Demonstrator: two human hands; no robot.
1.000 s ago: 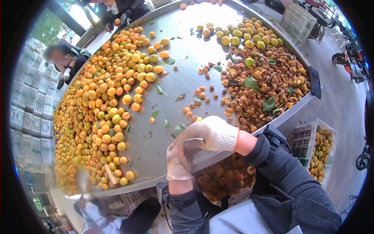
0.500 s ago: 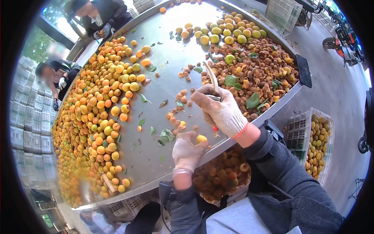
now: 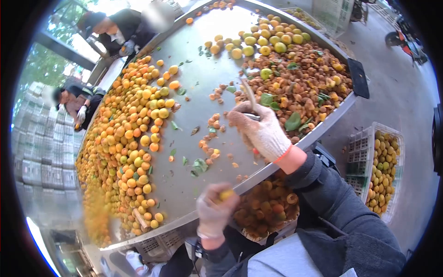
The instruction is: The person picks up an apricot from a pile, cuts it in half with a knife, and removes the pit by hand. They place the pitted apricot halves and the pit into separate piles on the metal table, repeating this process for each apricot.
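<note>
My right hand [image 3: 264, 130], in a stained knit glove with an orange cuff band, is closed around a curved knife [image 3: 248, 92] whose blade points up and away; most of its handle is hidden. My left hand [image 3: 216, 207], gloved and blurred by motion, holds a yellow apricot [image 3: 226, 194] at the metal table's near edge. Below that edge, between my arms, stands a container of apricot pieces [image 3: 263, 206]. Small brown pits or scraps [image 3: 210, 147] and green leaves [image 3: 199, 166] lie on the table [image 3: 184, 152] beyond my hands.
Whole apricots [image 3: 131, 152] are heaped along the table's left. A pile of brown pits and scraps [image 3: 300, 87] covers the right, with greener apricots [image 3: 272, 37] behind it. A full crate [image 3: 374, 173] stands on the floor at right. Two people [image 3: 115, 27] work across the table.
My left hand has moved down and toward me with the apricot, off the tabletop to its near edge. My right hand with the knife stays nearly in place. The view has shifted slightly.
</note>
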